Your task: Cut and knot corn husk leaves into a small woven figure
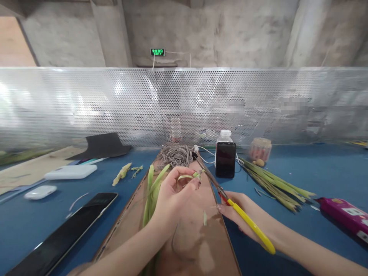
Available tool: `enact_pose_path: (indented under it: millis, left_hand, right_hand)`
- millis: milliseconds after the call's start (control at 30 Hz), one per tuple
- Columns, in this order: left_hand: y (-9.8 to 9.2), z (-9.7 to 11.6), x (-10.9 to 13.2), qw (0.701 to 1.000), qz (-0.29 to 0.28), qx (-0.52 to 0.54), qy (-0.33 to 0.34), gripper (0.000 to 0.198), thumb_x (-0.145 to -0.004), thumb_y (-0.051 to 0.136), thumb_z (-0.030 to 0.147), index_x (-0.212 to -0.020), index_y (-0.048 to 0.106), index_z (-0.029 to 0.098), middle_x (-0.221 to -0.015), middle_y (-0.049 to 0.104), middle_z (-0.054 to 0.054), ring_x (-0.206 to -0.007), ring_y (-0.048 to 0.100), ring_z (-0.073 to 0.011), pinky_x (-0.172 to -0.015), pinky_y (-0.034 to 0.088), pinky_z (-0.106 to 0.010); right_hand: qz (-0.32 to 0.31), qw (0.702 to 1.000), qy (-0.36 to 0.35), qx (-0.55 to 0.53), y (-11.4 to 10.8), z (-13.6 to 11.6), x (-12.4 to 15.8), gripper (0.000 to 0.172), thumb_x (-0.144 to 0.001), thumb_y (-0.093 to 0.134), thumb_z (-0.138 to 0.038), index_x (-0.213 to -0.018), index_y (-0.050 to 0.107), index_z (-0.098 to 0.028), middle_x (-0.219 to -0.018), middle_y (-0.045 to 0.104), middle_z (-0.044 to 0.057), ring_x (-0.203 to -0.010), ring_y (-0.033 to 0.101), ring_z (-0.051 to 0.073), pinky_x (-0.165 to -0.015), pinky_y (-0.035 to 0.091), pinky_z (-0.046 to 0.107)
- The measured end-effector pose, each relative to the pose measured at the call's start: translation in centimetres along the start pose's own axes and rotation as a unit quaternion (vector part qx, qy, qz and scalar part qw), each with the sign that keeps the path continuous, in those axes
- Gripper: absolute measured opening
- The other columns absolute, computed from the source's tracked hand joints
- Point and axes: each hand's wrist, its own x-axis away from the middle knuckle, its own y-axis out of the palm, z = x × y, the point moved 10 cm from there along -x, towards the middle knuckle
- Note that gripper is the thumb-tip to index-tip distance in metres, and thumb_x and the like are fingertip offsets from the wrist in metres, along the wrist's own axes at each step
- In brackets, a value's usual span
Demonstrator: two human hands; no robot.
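My left hand (172, 193) is closed in a pinch on a thin green leaf strip (188, 176), curled into a loop above a brown cardboard board (198, 245). More long green leaves (152, 191) lie under that hand on the board. My right hand (244, 214) grips yellow-handled scissors (230, 201); their blades point up and left, with the tips close to the strip.
A coil of grey string (176, 155) lies at the board's far end. A phone (225, 159) leans on a white bottle (224, 136). A bundle of green stalks (273, 184), a pink pack (345, 216), a tablet (66, 234) and a white case (40, 191) lie on the blue table.
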Motion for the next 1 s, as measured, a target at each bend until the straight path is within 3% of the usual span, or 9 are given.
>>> enact_pose_path:
  millis: [433, 633, 1000]
  left_hand:
    - [-0.01, 0.02, 0.00, 1.000, 0.007, -0.016, -0.005, 0.013, -0.070, 0.060, 0.025, -0.080, 0.053, 0.018, -0.065, 0.058, 0.002, -0.063, 0.054, -0.0103, -0.058, 0.042, -0.020]
    - [0.15, 0.11, 0.18, 1.000, -0.004, -0.024, 0.004, 0.012, -0.069, 0.061, 0.023, -0.078, 0.054, 0.018, -0.072, 0.059, 0.001, -0.065, 0.054, -0.0102, -0.061, 0.042, -0.020]
    - [0.10, 0.16, 0.13, 1.000, -0.003, -0.027, 0.008, 0.012, -0.069, 0.061, 0.021, -0.079, 0.055, 0.018, -0.074, 0.059, 0.002, -0.066, 0.055, -0.0088, -0.062, 0.042, -0.019]
  right_hand:
    - [0.008, 0.999, -0.047, 0.020, -0.10, -0.07, -0.22, 0.023, -0.078, 0.043, -0.035, -0.064, 0.043, -0.017, -0.055, 0.036, -0.004, -0.050, 0.033, 0.009, -0.047, 0.029, 0.020]
    - [-0.009, 1.000, -0.005, 0.024, 0.14, -0.05, -0.16, 0.022, -0.075, 0.042, -0.036, -0.062, 0.039, -0.018, -0.055, 0.028, -0.005, -0.048, 0.025, 0.008, -0.043, 0.022, 0.021]
    - [0.000, 0.999, -0.025, 0.033, 0.08, 0.17, -0.26, 0.022, -0.076, 0.042, -0.031, -0.060, 0.040, -0.017, -0.057, 0.026, -0.005, -0.052, 0.023, 0.009, -0.045, 0.021, 0.021]
